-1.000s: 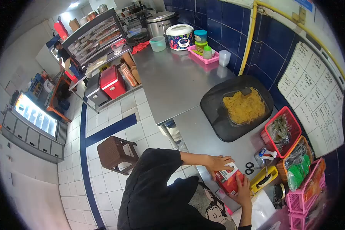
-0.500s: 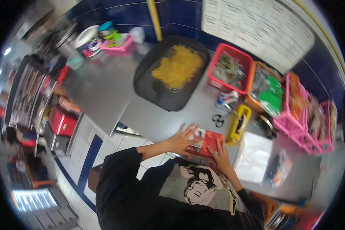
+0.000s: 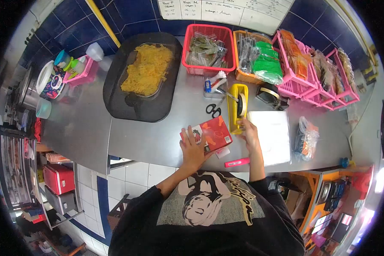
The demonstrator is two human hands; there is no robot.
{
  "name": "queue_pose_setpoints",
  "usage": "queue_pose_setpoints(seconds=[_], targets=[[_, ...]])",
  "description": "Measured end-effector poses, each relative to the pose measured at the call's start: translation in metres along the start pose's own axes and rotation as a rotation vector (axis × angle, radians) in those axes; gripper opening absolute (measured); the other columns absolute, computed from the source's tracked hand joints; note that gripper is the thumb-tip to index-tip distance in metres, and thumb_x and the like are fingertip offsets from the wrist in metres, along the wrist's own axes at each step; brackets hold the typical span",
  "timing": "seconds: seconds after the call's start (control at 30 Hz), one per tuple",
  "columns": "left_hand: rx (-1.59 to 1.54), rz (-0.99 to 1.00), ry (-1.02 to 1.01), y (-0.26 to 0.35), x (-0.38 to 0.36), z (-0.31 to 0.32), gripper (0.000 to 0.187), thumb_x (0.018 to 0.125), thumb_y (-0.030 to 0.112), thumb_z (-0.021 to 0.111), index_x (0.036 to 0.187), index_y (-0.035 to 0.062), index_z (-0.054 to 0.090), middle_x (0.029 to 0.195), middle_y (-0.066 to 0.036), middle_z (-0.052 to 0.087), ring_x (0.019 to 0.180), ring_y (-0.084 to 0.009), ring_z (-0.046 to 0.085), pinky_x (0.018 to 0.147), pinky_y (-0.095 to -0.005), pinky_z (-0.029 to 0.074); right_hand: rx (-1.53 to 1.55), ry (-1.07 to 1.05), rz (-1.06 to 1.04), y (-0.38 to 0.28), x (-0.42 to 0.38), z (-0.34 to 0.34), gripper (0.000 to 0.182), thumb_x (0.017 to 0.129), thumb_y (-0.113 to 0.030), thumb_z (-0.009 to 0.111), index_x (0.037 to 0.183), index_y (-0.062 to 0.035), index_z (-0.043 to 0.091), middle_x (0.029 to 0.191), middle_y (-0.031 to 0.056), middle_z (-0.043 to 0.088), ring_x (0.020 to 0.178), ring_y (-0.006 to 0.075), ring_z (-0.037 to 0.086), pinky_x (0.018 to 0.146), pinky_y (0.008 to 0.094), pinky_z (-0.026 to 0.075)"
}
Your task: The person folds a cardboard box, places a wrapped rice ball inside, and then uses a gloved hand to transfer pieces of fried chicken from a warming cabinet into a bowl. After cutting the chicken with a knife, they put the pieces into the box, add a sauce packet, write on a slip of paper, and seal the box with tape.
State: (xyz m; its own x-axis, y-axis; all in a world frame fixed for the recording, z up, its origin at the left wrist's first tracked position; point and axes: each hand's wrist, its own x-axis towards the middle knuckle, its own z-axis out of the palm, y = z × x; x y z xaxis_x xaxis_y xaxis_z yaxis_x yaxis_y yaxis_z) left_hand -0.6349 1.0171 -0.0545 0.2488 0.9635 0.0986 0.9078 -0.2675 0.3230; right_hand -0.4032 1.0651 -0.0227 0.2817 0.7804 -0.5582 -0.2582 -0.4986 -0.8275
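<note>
My left hand [image 3: 193, 150] lies with spread fingers on the left part of a red-and-white printed cardboard box [image 3: 216, 133], its thumb along the near edge. At the near end of a yellow tape dispenser [image 3: 235, 102], my right hand [image 3: 251, 133] has its fingers curled together. Any strip of tape between those fingers is too small to see. Just beyond the box are black-handled scissors [image 3: 213, 111]. A pink slim tool [image 3: 237, 162] and a small white piece [image 3: 222, 152] lie on the near side of the box.
A black tray [image 3: 115, 94] holds a yellow food mass. Red basket [image 3: 209, 70], orange basket [image 3: 247, 77] and pink baskets [image 3: 292, 87] line the wall with packets. White plastic sheets [image 3: 269, 138] and a bagged item [image 3: 306, 138] lie right on the steel table [image 3: 158, 141].
My right hand has left the box and moved right to the tape dispenser. My left hand stays on the box. The camera view has turned and shifted.
</note>
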Motion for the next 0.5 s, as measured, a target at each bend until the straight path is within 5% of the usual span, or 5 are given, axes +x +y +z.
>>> queue_pose_setpoints(seconds=[0.07,0.17,0.37,0.4,0.5], targets=[[-0.002,0.022,0.031,-0.003,-0.001,0.005,0.086,0.062,0.053,0.074,0.132,0.0149,0.043,0.143,-0.035,0.013,0.131,-0.0559,0.012,0.09,-0.0677,0.03,0.11,-0.041,0.017,-0.001,0.004,0.002,0.027,0.089,-0.017,0.056,0.11,0.0002,0.058,0.108,0.0084,0.059,0.086,0.0192,0.06,0.072,0.0313,0.051],[-0.005,0.036,0.049,-0.004,0.001,0.004,0.084,0.063,0.053,0.074,0.13,0.0138,0.044,0.143,-0.036,0.013,0.13,-0.0562,0.013,0.092,-0.0685,0.028,0.513,0.008,-0.318,0.022,-0.018,0.011,0.022,0.087,-0.013,0.06,0.102,0.0023,0.061,0.107,0.011,0.061,0.081,0.0213,0.061,0.073,0.0319,0.051],[0.009,0.045,0.08,-0.001,0.003,0.004,0.08,0.066,0.053,0.071,0.13,0.0116,0.046,0.14,-0.036,0.017,0.13,-0.0554,0.013,0.098,-0.0686,0.018,-0.345,0.377,-0.592,0.046,-0.025,0.002,0.012,0.083,-0.004,0.063,0.09,0.0061,0.063,0.095,0.0115,0.065,0.072,0.0191,0.062,0.073,0.0284,0.048],[0.014,0.043,0.084,0.0,0.001,0.002,0.078,0.068,0.053,0.07,0.13,0.0108,0.047,0.14,-0.035,0.018,0.131,-0.0545,0.013,0.099,-0.0679,0.017,-0.323,0.454,-0.674,0.057,-0.011,-0.003,0.015,0.084,-0.009,0.063,0.086,0.0057,0.065,0.081,0.0092,0.066,0.068,0.0151,0.06,0.067,0.0276,0.047],[0.031,0.038,0.004,0.0,0.003,-0.004,0.079,0.069,0.053,0.069,0.131,0.0093,0.046,0.14,-0.037,0.017,0.131,-0.0548,0.012,0.101,-0.0692,0.011,-0.655,0.478,-0.597,0.068,-0.027,-0.027,0.014,0.084,-0.011,0.065,0.086,0.0028,0.068,0.07,0.0068,0.064,0.062,0.0142,0.056,0.061,0.0297,0.046]])
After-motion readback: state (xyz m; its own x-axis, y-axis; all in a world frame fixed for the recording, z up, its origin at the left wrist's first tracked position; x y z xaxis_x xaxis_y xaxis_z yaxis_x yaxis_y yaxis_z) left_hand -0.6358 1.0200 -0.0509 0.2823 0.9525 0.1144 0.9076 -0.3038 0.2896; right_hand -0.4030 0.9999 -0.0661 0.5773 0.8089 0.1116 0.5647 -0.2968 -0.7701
